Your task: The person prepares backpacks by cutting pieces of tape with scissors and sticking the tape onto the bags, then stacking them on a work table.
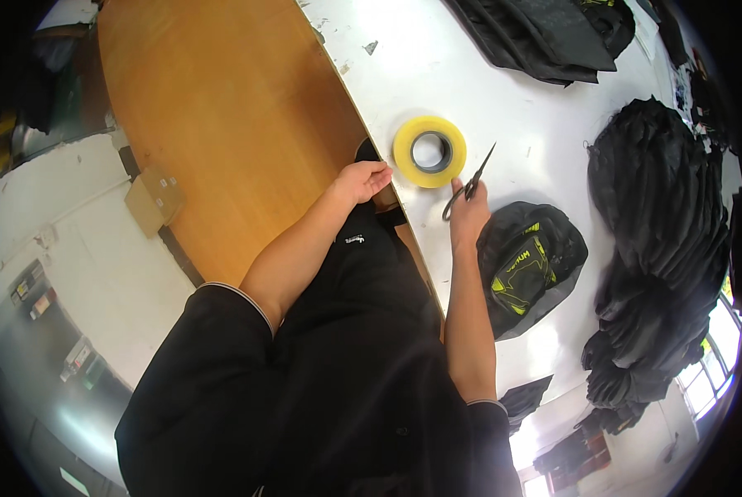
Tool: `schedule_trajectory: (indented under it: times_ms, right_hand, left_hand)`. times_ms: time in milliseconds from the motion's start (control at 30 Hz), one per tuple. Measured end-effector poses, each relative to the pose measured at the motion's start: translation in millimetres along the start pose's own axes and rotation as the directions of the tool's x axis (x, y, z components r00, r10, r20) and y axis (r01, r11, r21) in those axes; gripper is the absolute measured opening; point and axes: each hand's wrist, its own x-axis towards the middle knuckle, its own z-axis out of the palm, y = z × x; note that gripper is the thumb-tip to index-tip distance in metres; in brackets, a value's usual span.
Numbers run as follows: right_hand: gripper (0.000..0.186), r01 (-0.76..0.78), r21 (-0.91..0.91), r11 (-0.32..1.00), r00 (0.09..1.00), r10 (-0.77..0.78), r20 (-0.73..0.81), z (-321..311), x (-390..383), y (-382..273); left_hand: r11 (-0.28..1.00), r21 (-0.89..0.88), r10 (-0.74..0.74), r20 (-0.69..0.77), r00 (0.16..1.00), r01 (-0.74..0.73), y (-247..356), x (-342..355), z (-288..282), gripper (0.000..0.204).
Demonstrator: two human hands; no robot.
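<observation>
My right hand (468,217) grips black scissors (471,182) on the white table (470,91), with the blades pointing up and away from me. Just left of the scissors lies a yellow roll of tape (430,151), flat on the table. My left hand (362,180) rests at the table's near edge, close to the tape roll but apart from it, fingers loosely curled and holding nothing. A small black pouch with yellow-green markings (526,265) lies right beside my right wrist.
A tall pile of black fabric items (661,248) fills the table's right side. More black bags (545,33) lie at the far end. An orange-brown wooden floor panel (222,116) runs along the left, with a small cardboard box (154,199) at its edge.
</observation>
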Motion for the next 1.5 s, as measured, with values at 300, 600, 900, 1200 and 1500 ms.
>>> schedule_trajectory:
  times_ms: [300,600,900,1200,1500]
  right_hand:
    - [0.053,-0.112,-0.166,0.980,0.993,0.114,0.004,20.3,34.2,-42.0]
    - [0.048,-0.098,-0.252,0.963,0.995,0.099,-0.008,10.7,41.1,-15.2]
    - [0.039,0.081,-0.182,0.980,0.967,-0.033,0.251,-34.3,4.8,-17.8]
    - [0.037,-0.590,0.141,0.795,0.453,0.182,0.873,-16.0,-53.1,-43.0]
    - [0.043,-0.660,-0.003,0.751,0.330,0.295,0.897,-12.1,-49.5,-54.0]
  left_hand:
    - [0.996,0.021,0.087,0.004,0.996,-0.087,3.7,10.6,-16.6,0.013]
    - [0.972,0.128,0.201,-0.024,0.979,-0.196,18.4,-18.8,-41.4,0.019]
    - [0.940,0.278,0.206,0.007,0.979,-0.200,12.8,-33.0,-41.9,0.023]
    - [0.923,0.308,0.241,0.007,0.970,-0.232,17.6,-39.3,-35.1,0.024]
    - [0.943,0.243,0.234,0.011,0.972,-0.229,9.7,-42.3,-42.8,0.023]
